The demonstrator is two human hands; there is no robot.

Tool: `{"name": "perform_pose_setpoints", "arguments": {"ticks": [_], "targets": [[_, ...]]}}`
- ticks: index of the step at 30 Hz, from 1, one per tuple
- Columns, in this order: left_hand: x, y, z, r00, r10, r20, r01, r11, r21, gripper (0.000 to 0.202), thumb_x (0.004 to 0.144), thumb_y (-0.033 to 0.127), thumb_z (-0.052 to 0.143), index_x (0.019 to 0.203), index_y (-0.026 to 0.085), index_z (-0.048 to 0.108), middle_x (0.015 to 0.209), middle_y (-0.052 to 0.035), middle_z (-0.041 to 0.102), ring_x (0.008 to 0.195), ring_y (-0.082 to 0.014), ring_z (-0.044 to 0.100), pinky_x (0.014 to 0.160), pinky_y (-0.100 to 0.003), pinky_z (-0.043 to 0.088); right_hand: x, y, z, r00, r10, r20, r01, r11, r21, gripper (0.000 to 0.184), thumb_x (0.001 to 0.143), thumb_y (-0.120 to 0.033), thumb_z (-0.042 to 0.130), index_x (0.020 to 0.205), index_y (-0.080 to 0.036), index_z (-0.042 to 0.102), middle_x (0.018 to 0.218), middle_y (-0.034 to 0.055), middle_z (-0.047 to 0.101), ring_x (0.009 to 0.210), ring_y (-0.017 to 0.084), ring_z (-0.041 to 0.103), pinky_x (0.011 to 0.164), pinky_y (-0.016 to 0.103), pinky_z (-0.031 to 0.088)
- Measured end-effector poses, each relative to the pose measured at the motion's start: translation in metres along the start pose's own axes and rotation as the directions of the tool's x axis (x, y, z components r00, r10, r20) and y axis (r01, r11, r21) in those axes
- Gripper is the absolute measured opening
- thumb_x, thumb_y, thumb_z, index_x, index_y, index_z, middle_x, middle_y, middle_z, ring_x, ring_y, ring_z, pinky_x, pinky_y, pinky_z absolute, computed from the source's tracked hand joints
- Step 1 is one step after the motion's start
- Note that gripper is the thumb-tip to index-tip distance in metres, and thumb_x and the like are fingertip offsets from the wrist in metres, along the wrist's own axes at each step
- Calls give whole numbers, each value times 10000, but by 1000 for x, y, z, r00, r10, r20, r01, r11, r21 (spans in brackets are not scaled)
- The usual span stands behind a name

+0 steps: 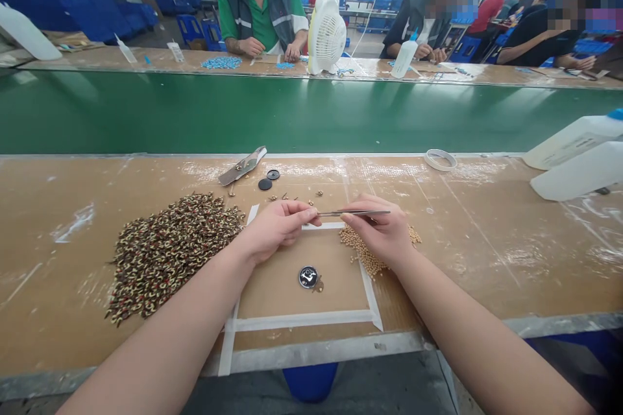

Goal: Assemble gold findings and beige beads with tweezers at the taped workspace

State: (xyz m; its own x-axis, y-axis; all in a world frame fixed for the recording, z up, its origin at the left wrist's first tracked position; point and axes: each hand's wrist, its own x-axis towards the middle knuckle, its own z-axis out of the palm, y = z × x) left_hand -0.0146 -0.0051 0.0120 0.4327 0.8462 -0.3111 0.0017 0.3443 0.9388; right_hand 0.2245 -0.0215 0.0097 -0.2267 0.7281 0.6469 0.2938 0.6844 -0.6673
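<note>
Holding one pair of tweezers [360,212] beyond the dish [300,280], the right hand [384,230] clamps its fingers on them; the left hand [277,227] closes its fingers at their tips — on what, I cannot tell. Two black discs [265,185] lie behind the dish, one dark heap [175,253] left, one bead pile [361,251] right. The single dish holds something glossy and black.
</note>
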Motion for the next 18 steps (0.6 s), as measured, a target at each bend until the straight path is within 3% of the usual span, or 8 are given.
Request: {"name": "perform_pose_setpoints", "arguments": {"ticks": [4, 9, 18], "targets": [[1, -1, -2, 996, -74, 55, 76, 996, -42, 336, 877, 488, 783, 846, 158, 733, 595, 54, 404, 477, -45, 205, 469, -229, 113, -2, 1, 0, 1000, 22, 10, -22, 1000, -11, 102, 949, -202, 728, 1001, -255, 798, 739, -3, 671, 611, 130, 574, 532, 301, 405], [3, -3, -1, 992, -95, 86, 107, 983, -148, 325, 878, 452, 790, 844, 141, 701, 766, 9, 554, 489, -21, 218, 450, -196, 125, -4, 2, -1, 996, 79, -33, -79, 997, 0, 69, 950, -235, 730, 965, -253, 795, 733, -4, 661, 611, 134, 555, 536, 307, 395], [2, -3, 3, 988, -96, 124, 120, 972, -201, 361, 917, 469, 744, 832, 130, 653, 775, 20, 530, 483, -12, 205, 426, -168, 123, -7, 5, 1, 989, 143, -40, -142, 990, 23, 75, 954, -289, 730, 963, -261, 800, 747, -5, 660, 646, 144, 573, 576, 318, 414]]}}
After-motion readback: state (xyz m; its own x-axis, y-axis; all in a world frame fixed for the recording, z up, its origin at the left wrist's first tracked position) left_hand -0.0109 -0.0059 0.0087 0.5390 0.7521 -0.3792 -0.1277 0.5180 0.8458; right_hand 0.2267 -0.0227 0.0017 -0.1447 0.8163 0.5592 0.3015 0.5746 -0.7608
